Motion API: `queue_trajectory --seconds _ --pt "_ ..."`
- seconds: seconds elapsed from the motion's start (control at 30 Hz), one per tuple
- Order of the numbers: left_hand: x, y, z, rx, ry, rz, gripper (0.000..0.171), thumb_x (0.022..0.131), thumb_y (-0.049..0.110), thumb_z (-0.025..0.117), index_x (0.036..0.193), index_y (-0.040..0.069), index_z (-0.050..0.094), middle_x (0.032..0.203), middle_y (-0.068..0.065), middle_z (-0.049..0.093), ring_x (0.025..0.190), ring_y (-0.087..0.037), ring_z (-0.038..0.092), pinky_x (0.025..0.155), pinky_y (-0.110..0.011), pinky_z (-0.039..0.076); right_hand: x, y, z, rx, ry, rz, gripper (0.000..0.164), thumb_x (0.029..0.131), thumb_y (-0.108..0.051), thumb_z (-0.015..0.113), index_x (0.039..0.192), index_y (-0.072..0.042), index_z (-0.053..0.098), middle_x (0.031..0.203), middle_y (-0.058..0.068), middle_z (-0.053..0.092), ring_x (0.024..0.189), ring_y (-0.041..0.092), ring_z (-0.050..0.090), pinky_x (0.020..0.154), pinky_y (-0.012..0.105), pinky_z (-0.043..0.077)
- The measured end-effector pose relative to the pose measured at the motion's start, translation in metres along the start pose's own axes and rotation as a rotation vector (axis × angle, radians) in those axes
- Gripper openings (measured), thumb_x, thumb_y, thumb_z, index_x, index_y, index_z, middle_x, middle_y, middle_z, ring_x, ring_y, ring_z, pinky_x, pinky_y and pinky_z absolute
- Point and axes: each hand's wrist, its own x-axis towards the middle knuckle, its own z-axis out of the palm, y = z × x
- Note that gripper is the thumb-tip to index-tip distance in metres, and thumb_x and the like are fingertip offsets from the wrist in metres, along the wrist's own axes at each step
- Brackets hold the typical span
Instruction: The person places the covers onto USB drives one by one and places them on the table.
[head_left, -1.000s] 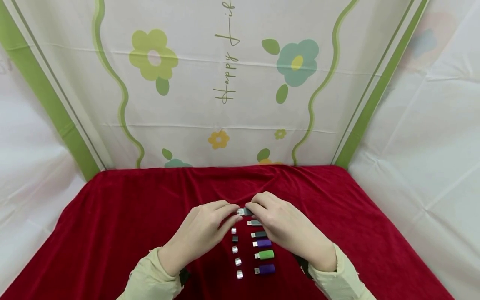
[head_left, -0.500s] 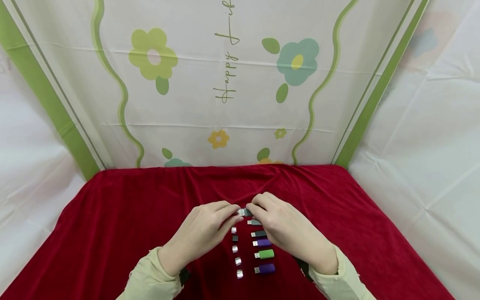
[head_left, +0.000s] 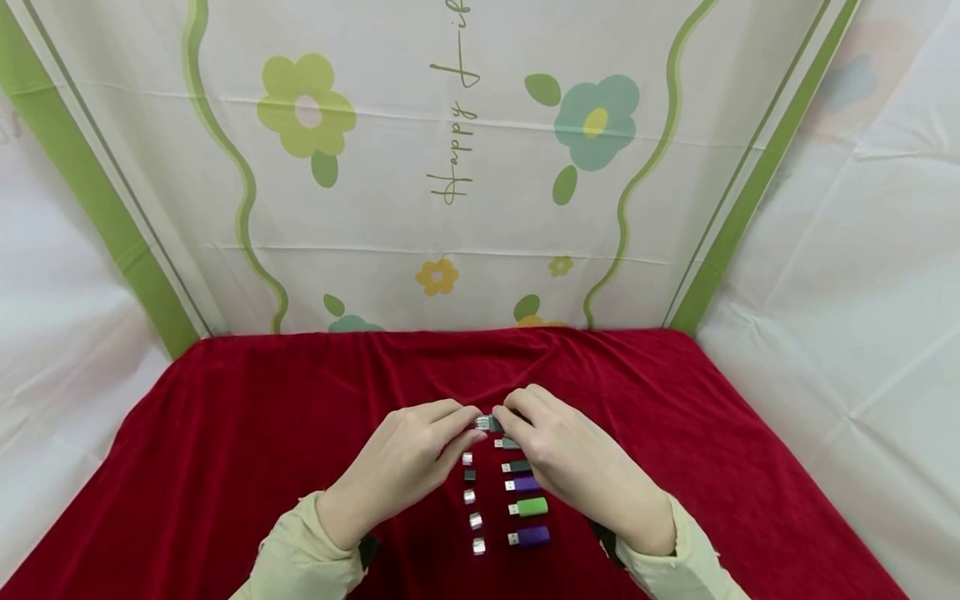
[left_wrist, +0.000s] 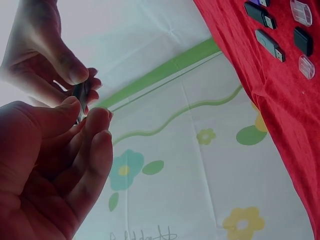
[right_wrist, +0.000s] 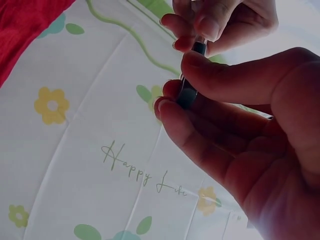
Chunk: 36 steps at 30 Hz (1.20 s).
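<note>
Both hands meet above the red cloth over one dark USB stick (head_left: 496, 423). My right hand (head_left: 566, 450) pinches its dark body (right_wrist: 187, 95) between thumb and fingers. At the connector end, my left hand (head_left: 401, 458) pinches a clear cap (head_left: 482, 423) between thumb and forefinger. Cap and stick are in line, with the cap at the connector; the fingers hide part of both. In the left wrist view the stick (left_wrist: 81, 92) shows dark between the two hands' fingertips.
Below the hands, a column of USB sticks lies on the red cloth (head_left: 262, 433): grey (head_left: 507, 444), dark (head_left: 517, 467), purple (head_left: 525, 484), green (head_left: 532, 507) and purple (head_left: 532, 536). Left of them runs a column of small caps, several clear (head_left: 476, 521) and one black (head_left: 470, 476).
</note>
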Motion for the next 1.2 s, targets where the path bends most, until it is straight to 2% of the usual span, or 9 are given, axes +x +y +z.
queue_trajectory --seconds 0.2,0.33,0.6,0.93,1.2 --pt "0.0002 0.0019 -0.0011 0.001 -0.011 0.01 0.013 0.084 0.002 0.076 0.092 0.003 0.066 0.079 0.003 0.058 0.061 -0.004 0.046 0.056 -0.012 0.041 0.0021 -0.0023 0.0007 -0.052 -0.031 -0.006 0.038 0.069 0.016 0.068 0.107 0.007 0.069 0.094 0.009 0.057 0.085 0.02 0.054 0.072 0.022 0.048" --pt "0.0001 0.0032 -0.0015 0.006 -0.027 0.002 0.012 0.085 0.003 0.076 0.091 0.003 0.066 0.078 0.003 0.056 0.06 -0.004 0.044 0.055 -0.011 0.039 0.002 -0.0017 -0.0021 -0.017 -0.026 -0.007 0.038 0.07 0.017 0.066 0.106 0.006 0.069 0.094 0.008 0.057 0.086 0.019 0.055 0.072 0.021 0.048" --pt "0.0003 0.0014 -0.0038 0.008 -0.076 -0.073 0.016 0.088 0.011 0.075 0.101 0.003 0.072 0.089 0.001 0.067 0.068 -0.005 0.058 0.061 -0.015 0.048 0.0022 0.0032 -0.0071 0.094 0.008 -0.005 0.033 0.071 0.018 0.068 0.1 0.001 0.068 0.096 0.006 0.058 0.085 0.018 0.057 0.075 0.023 0.05" --pt "-0.0014 0.0048 -0.0017 0.032 -0.119 -0.146 0.017 0.089 0.019 0.074 0.101 0.007 0.071 0.092 0.003 0.067 0.069 -0.004 0.059 0.059 -0.015 0.048 -0.0012 0.0058 -0.0058 0.127 -0.002 0.012 0.029 0.075 0.012 0.072 0.1 -0.002 0.069 0.095 0.003 0.06 0.084 0.015 0.058 0.073 0.024 0.051" --pt "-0.0056 0.0017 -0.0038 0.072 -0.148 -0.14 0.016 0.089 0.02 0.075 0.099 0.009 0.072 0.09 0.002 0.067 0.073 -0.008 0.062 0.058 -0.02 0.05 -0.0007 0.0049 0.0017 0.135 -0.024 0.012 0.023 0.078 0.007 0.074 0.098 -0.005 0.069 0.092 0.001 0.059 0.081 0.013 0.057 0.071 0.022 0.05"
